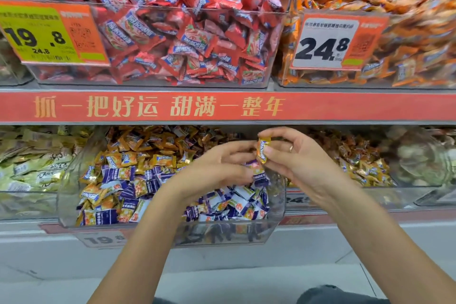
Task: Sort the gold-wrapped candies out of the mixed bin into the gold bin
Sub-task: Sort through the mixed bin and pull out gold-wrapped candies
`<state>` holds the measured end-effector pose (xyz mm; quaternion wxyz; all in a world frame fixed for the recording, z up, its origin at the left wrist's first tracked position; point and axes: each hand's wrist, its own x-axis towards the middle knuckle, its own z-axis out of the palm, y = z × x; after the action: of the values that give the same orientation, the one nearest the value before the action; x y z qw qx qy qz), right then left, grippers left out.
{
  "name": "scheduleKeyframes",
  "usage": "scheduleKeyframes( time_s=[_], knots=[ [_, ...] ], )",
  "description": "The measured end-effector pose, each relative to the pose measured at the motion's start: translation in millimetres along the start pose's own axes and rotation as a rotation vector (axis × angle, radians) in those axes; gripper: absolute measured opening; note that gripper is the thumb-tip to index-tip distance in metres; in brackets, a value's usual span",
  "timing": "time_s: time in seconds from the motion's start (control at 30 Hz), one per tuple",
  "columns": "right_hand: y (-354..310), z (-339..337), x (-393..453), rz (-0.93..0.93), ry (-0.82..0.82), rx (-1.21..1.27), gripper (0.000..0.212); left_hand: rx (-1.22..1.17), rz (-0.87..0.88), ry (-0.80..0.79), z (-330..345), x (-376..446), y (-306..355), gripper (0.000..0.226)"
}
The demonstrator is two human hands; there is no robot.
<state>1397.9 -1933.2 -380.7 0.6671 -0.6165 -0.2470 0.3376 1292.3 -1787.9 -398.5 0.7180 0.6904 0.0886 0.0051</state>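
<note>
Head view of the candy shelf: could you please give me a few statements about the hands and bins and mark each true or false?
1. The right hand pinches a gold-wrapped candy. True.
2. The left hand rests in the red candy bin. False: it is over the mixed bin of purple and gold candies on the lower shelf.
3. The red candies sit on the shelf above the mixed bin. True.
4. The held candy already lies in the gold bin. False: it is in the fingers, above the mixed bin.

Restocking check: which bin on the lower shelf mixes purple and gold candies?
The mixed bin under both hands, at centre; the gold bin to its right shows only gold wrappers.
</note>
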Motion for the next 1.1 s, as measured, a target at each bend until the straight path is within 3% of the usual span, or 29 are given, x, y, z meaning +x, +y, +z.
scheduleKeyframes(
  time_s=[0.03, 0.13, 0.23, 0.27, 0.33, 0.4, 0.43, 0.6, 0.73, 0.87, 0.97, 1.1],
  knots=[
    [2.4, -0.3, 0.9, -0.017, 0.001, -0.016, 0.022, 0.038, 0.020, 0.015, 3.4, -3.3, -0.9, 0.049],
    [6.2, -3.6, 1.0, -0.041, -0.007, 0.010, 0.022, 0.245, 0.106, 0.336, 6.5, -3.6, -7.3, 0.027],
    [5.0, -23.6, 0.3, -0.066, 0.115, 0.085, 0.022, 0.505, 0.115, 0.560, -13.0, -2.7, -18.0, 0.012],
    [5.8, -35.3, 1.0, -0.092, 0.188, -0.003, 0.022, 0.628, 0.123, 0.634, -20.9, -3.5, -19.5, 0.014],
    [11.7, -61.3, 3.5, -0.114, 0.307, -0.508, 0.020, 0.784, 0.158, 0.715, -29.1, -1.4, -19.0, 0.018],
    [21.7, -80.7, 9.1, -0.039, 0.305, -0.935, 0.019, 0.853, 0.201, 0.642, -27.3, 10.3, -16.9, 0.019],
    [26.5, -85.4, 11.9, -0.009, 0.298, -0.995, 0.019, 0.899, 0.203, 0.555, -24.6, 19.8, -17.2, 0.022],
    [39.1, -89.8, 22.8, -0.007, 0.265, -0.889, 0.019, 1.211, -0.020, -0.033, -13.0, 77.7, -15.0, 0.068],
    [37.5, -88.8, 23.8, -0.043, 0.229, -0.881, 0.021, 1.254, -0.233, -0.237, -18.6, 106.3, -8.4, 0.065],
    [38.7, -87.5, 22.8, -0.056, 0.165, -0.859, 0.021, 1.278, -0.238, -0.278, -22.8, 107.3, -17.0, 0.055],
    [39.1, -87.0, 22.1, -0.070, 0.125, -0.829, 0.021, 1.146, -0.233, -0.117, -25.7, 92.8, -15.6, 0.057],
    [30.7, -81.3, 16.2, -0.201, 0.190, -0.742, 0.021, 0.908, -0.185, 0.132, -32.2, 58.6, 5.6, 0.056]
  ],
)
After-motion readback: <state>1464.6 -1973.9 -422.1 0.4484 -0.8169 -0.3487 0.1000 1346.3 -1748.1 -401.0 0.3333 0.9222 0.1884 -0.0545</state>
